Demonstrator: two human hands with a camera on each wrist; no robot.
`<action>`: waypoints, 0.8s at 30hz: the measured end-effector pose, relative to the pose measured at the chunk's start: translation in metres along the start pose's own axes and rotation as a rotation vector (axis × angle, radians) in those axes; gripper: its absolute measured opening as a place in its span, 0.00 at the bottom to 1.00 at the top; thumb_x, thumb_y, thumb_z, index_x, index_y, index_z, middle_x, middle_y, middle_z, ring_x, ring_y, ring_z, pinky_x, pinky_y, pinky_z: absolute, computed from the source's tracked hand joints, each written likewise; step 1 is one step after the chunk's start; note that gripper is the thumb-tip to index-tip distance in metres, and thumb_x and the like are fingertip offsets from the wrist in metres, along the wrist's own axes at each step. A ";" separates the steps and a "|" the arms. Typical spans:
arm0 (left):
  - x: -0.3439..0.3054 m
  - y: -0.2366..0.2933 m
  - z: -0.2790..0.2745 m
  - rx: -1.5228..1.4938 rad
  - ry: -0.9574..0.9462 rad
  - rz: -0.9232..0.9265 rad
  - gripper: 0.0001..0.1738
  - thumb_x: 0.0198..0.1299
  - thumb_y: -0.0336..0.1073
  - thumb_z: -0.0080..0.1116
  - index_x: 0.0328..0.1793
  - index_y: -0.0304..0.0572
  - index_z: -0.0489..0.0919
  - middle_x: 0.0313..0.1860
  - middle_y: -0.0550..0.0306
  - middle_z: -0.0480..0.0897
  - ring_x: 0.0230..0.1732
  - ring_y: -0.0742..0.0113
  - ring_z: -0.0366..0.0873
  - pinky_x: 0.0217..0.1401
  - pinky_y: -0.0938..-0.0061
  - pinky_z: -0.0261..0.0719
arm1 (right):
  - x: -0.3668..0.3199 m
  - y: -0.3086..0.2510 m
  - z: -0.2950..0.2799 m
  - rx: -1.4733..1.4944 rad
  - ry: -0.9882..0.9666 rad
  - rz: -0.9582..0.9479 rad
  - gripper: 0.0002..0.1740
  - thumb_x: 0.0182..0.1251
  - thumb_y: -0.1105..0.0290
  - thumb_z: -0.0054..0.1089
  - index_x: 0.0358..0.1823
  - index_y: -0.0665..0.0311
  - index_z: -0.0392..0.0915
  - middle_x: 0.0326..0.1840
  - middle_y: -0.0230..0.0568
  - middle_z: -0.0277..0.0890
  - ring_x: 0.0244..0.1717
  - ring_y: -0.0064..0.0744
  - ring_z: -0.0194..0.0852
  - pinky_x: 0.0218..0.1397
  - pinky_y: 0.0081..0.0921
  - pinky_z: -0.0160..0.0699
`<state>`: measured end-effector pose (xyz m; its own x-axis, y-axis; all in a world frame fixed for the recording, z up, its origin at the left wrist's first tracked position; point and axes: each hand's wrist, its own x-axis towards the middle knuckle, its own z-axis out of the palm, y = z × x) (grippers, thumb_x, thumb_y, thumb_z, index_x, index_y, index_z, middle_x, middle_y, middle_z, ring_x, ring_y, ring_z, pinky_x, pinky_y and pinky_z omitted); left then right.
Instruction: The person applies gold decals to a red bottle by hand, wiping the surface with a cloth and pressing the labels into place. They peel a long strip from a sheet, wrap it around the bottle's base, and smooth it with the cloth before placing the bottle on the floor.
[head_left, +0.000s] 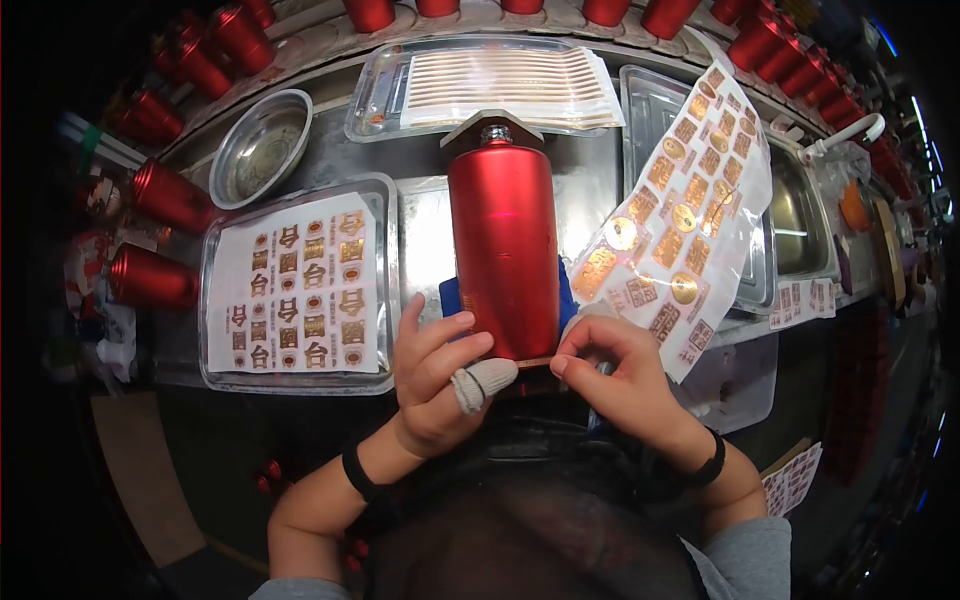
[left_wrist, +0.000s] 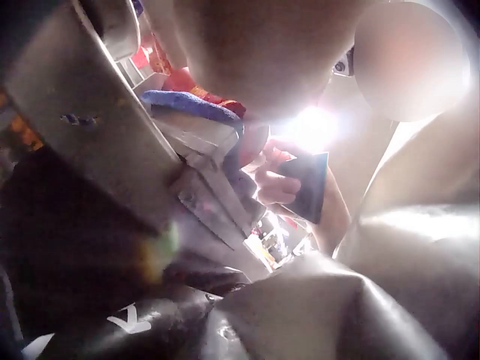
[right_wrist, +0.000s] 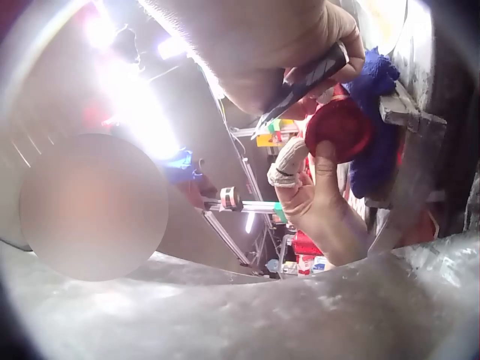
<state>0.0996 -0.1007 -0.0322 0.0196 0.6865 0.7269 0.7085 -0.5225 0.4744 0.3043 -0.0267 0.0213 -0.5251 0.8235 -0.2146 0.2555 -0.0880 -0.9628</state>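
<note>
A glossy red bottle [head_left: 503, 250] lies with its silver threaded neck pointing away from me. Blue cloth [head_left: 452, 298] pads the support beneath it. My left hand [head_left: 440, 385] holds the bottle's base end, several fingers along its left side and a pale finger cot [head_left: 485, 385] on one finger. In the right wrist view, the left thumb presses the round red base [right_wrist: 341, 131]. Close by the base's right edge, my right hand [head_left: 620, 385] has thumb and forefinger together. Its curled fingers grip a dark, narrow tool with a pointed end [right_wrist: 311, 81], whose exact kind I cannot tell.
Gold-printed sticker sheets lie on the left tray [head_left: 390, 300] and hang over the right tray [head_left: 765, 270]. Behind the bottle, another tray [head_left: 365, 105] carries striped sheets. A metal bowl [head_left: 262, 150] stands back left. More red bottles [head_left: 242, 40] line the far edge.
</note>
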 end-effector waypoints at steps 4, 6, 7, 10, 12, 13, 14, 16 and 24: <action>0.013 0.004 0.002 0.051 -0.064 0.074 0.14 0.46 0.31 0.72 0.41 0.54 0.85 0.51 0.60 0.81 0.57 0.54 0.78 0.71 0.40 0.66 | 0.001 0.003 0.000 -0.013 0.002 0.016 0.05 0.61 0.73 0.66 0.31 0.67 0.79 0.29 0.30 0.75 0.31 0.15 0.68 0.35 0.16 0.68; 0.021 0.007 0.005 0.040 -0.114 0.102 0.14 0.46 0.30 0.74 0.40 0.55 0.85 0.52 0.60 0.81 0.58 0.53 0.76 0.73 0.40 0.64 | 0.002 0.007 0.002 0.015 0.022 0.017 0.05 0.61 0.74 0.65 0.31 0.67 0.79 0.30 0.30 0.75 0.31 0.15 0.68 0.34 0.16 0.67; 0.021 0.005 0.009 0.016 -0.106 0.119 0.14 0.46 0.31 0.73 0.41 0.55 0.86 0.51 0.61 0.81 0.58 0.54 0.76 0.72 0.40 0.66 | 0.002 0.008 0.003 0.029 0.033 0.017 0.05 0.61 0.74 0.65 0.31 0.67 0.79 0.30 0.30 0.75 0.31 0.15 0.68 0.34 0.16 0.67; 0.017 0.000 0.012 0.005 -0.025 0.083 0.12 0.45 0.33 0.71 0.38 0.51 0.84 0.49 0.61 0.83 0.56 0.53 0.78 0.67 0.40 0.71 | 0.000 0.003 0.004 0.092 0.034 0.099 0.04 0.60 0.74 0.65 0.32 0.66 0.80 0.31 0.30 0.75 0.30 0.15 0.66 0.33 0.16 0.66; 0.008 0.001 0.013 -0.043 0.042 -0.011 0.17 0.40 0.29 0.76 0.40 0.51 0.85 0.49 0.59 0.83 0.57 0.51 0.78 0.68 0.39 0.70 | -0.003 -0.001 0.006 0.003 0.047 0.039 0.04 0.59 0.73 0.65 0.33 0.66 0.80 0.31 0.31 0.75 0.29 0.16 0.66 0.33 0.17 0.66; 0.005 0.001 0.014 -0.074 0.054 -0.049 0.18 0.40 0.28 0.76 0.40 0.50 0.85 0.49 0.58 0.82 0.57 0.50 0.78 0.69 0.40 0.69 | -0.004 -0.003 0.007 -0.042 0.043 0.009 0.04 0.59 0.73 0.65 0.33 0.65 0.81 0.31 0.31 0.74 0.28 0.16 0.65 0.33 0.17 0.66; 0.003 0.001 0.013 -0.098 0.068 -0.087 0.19 0.40 0.27 0.76 0.41 0.50 0.85 0.50 0.57 0.82 0.58 0.50 0.78 0.69 0.40 0.69 | -0.005 -0.005 0.006 -0.076 0.025 0.008 0.04 0.60 0.74 0.65 0.34 0.66 0.80 0.33 0.31 0.75 0.30 0.16 0.67 0.34 0.16 0.67; -0.004 -0.002 0.007 -0.100 0.060 -0.075 0.18 0.40 0.27 0.76 0.41 0.50 0.85 0.50 0.57 0.82 0.58 0.50 0.78 0.70 0.41 0.68 | -0.006 -0.009 0.004 -0.142 -0.016 -0.006 0.04 0.61 0.76 0.65 0.36 0.68 0.79 0.37 0.31 0.76 0.34 0.15 0.71 0.37 0.15 0.69; -0.006 -0.001 0.000 -0.007 0.006 -0.044 0.16 0.44 0.29 0.75 0.41 0.52 0.85 0.52 0.59 0.81 0.58 0.52 0.79 0.72 0.42 0.67 | -0.001 -0.005 0.007 -0.095 0.020 0.018 0.05 0.61 0.74 0.66 0.32 0.67 0.79 0.32 0.29 0.76 0.33 0.15 0.69 0.37 0.16 0.69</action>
<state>0.0987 -0.1045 -0.0367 -0.0160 0.7059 0.7082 0.7037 -0.4952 0.5095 0.2980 -0.0312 0.0253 -0.5033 0.8337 -0.2274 0.3411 -0.0501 -0.9387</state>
